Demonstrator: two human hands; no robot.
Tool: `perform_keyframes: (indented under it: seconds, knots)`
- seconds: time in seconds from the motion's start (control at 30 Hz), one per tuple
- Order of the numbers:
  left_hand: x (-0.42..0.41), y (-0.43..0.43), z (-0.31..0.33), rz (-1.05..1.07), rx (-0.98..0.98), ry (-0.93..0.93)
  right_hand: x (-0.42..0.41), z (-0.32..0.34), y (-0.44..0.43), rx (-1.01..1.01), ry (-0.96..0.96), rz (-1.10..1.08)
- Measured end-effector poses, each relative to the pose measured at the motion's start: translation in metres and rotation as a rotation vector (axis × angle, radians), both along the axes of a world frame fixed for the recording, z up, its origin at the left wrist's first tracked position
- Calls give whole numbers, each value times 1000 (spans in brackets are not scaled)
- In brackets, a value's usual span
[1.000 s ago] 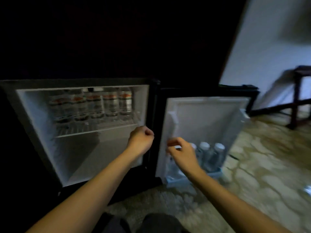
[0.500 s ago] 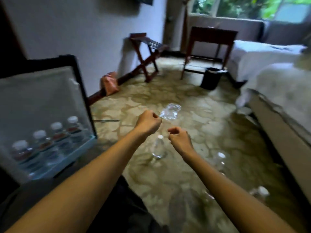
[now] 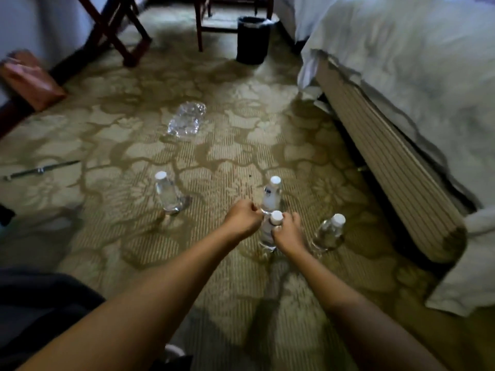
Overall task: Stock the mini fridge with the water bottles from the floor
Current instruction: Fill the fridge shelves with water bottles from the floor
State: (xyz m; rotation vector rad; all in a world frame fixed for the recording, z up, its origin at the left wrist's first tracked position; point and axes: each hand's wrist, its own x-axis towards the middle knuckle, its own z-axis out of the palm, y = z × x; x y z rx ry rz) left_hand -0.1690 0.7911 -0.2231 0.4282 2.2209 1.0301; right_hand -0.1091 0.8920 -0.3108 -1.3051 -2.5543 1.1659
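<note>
Beige patterned carpet (image 3: 120, 156) carries the stock upright, caps up, likely so each lifts by the neck. Right hand (image 3: 288, 232) curls its fingers (image 3: 277, 229) round the nearest bottle (image 3: 266, 236) just under the cap; left hand (image 3: 242, 218) is curled beside it, holding nothing, near the second bottle (image 3: 271, 196). A left bottle (image 3: 167, 194) and a right bottle (image 3: 329, 232) stand apart. Crumpled wrap (image 3: 187, 119) lies beyond; a bed (image 3: 401, 62) borders the right side, a dark bin (image 3: 253, 41) farther off

Left hand (image 3: 242, 219): your forearm was stretched forward, fingers curled into a fist, nothing between them. Right hand (image 3: 289, 232): your forearm was stretched forward, thumb and fingers curled round a bottle (image 3: 266, 236), near your left fingertips.
</note>
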Motion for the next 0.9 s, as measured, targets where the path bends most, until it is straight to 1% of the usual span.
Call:
perform_keyframes:
  seconds: [0.07, 0.13, 0.27, 0.33, 0.4, 0.57, 0.67, 0.77, 0.83, 0.9]
  knots:
    - [-8, -13, -18, 26, -19, -64, -13, -11, 4, 0, -103, 29]
    - [-14, -31, -32, 60, -64, -81, -25, -21, 10, 10, -172, 96]
    - [-20, -62, -54, 127, -152, -122, -43, -41, 12, 146, -321, 235]
    - [-20, -71, -59, 120, -169, -140, -42, -46, 9, 247, -363, 261]
    - [-19, -76, -60, 105, -170, -147, -36, -46, 5, 283, -356, 288]
    - [-9, -83, -43, 22, -158, -201, -5, -39, -14, 232, -289, 427]
    - [-1, -84, -31, -31, -147, -205, 2, -31, -24, 181, -198, 364]
    - [6, -92, -18, -48, -137, -164, 3, -10, -39, -2, -102, 258]
    - [4, -98, -12, -52, -155, -144, 2, 5, -48, -106, -92, 281]
    - [6, -112, 1, -42, -179, -137, 5, 27, -63, -171, -60, 361]
